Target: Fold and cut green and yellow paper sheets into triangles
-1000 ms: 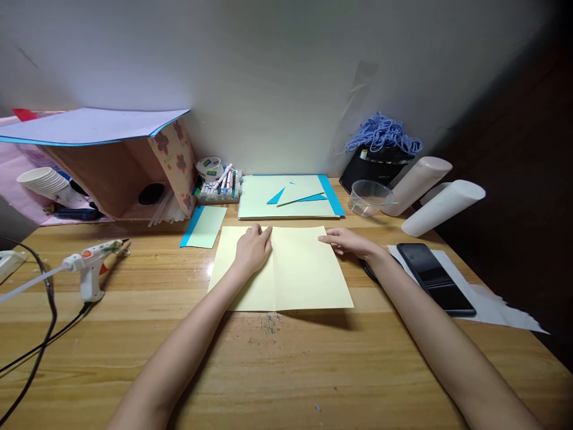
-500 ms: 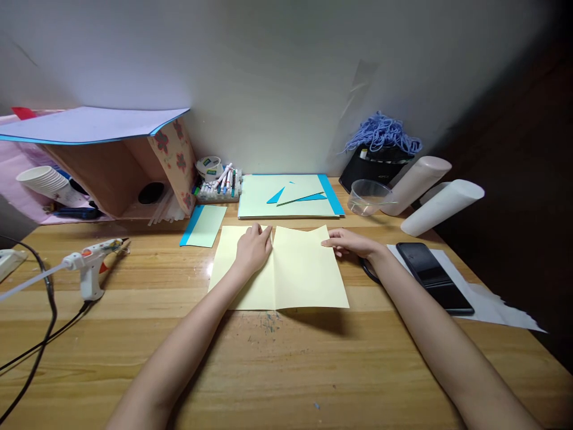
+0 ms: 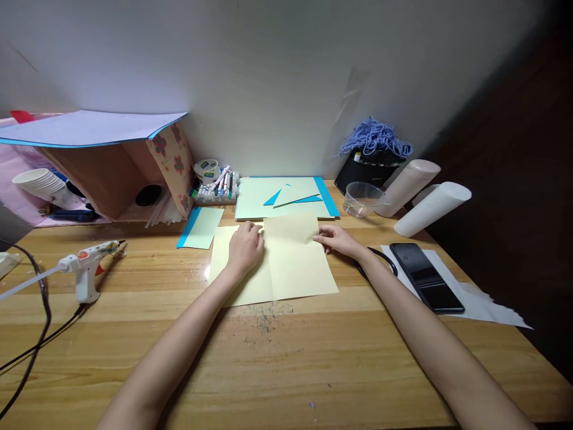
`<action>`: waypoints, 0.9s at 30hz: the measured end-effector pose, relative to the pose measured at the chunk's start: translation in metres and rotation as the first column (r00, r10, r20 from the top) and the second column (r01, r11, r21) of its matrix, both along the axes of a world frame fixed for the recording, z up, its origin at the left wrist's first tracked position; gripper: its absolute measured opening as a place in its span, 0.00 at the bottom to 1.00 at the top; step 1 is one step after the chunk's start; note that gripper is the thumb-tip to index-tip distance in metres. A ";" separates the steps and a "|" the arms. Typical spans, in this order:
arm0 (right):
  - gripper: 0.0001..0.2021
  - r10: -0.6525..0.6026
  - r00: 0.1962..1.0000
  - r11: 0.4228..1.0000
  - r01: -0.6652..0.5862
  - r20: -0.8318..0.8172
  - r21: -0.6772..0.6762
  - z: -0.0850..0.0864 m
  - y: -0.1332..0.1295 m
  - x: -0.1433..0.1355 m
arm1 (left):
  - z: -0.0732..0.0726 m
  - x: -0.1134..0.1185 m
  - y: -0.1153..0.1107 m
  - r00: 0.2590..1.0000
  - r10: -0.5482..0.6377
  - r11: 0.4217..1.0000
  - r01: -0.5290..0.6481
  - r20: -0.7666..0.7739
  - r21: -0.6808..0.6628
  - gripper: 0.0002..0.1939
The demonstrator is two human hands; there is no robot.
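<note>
Left hand (image 3: 245, 246) touches paper (image 3: 296, 263); right hand (image 3: 339, 239) pinches it.

Both hands bare: left hand (image 3: 246, 246), right hand (image 3: 341, 239). Left forearm (image 3: 181, 334) and right forearm (image 3: 418, 319) also bare, down to the lower frame edge. Slim build, smooth outline, tapering to narrow wrists (image 3: 227, 276). Fingers (image 3: 323, 239) slender, knuckles (image 3: 245, 229) rounded. Nails too small to judge. Upper arms cut off by frame.

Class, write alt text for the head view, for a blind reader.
A left hand rests on a yellow sheet while the right hand holds its right edge, over a wooden table. A glue gun stands left, a phone lies right.
</note>
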State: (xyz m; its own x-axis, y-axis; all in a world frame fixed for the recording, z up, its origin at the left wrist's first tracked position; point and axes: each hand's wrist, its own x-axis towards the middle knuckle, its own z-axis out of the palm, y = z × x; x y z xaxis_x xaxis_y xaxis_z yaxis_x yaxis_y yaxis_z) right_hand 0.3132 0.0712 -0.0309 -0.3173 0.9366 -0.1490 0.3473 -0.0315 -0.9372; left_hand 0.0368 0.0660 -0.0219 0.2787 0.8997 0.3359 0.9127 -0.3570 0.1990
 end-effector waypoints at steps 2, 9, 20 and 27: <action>0.16 -0.093 0.996 0.994 0.094 -0.014 0.048 -0.005 0.003 -0.002 | 0.001 -0.001 0.000 0.999 -0.037 0.998 0.036 -0.010 -0.045 0.16; 0.20 -0.195 0.981 0.980 0.195 -0.018 0.040 -0.015 0.009 0.000 | -0.016 -0.007 0.001 0.953 -0.285 0.934 0.252 -0.102 -0.252 0.31; 0.27 -0.082 0.996 0.992 0.085 0.031 -0.096 0.004 0.001 0.005 | -0.022 -0.007 0.002 0.959 -0.260 0.946 0.229 -0.114 -0.231 0.29; 0.30 -0.045 0.997 0.988 0.035 -0.066 -0.148 0.013 -0.009 0.006 | -0.023 -0.007 0.001 0.961 -0.256 0.949 0.229 -0.105 -0.218 0.29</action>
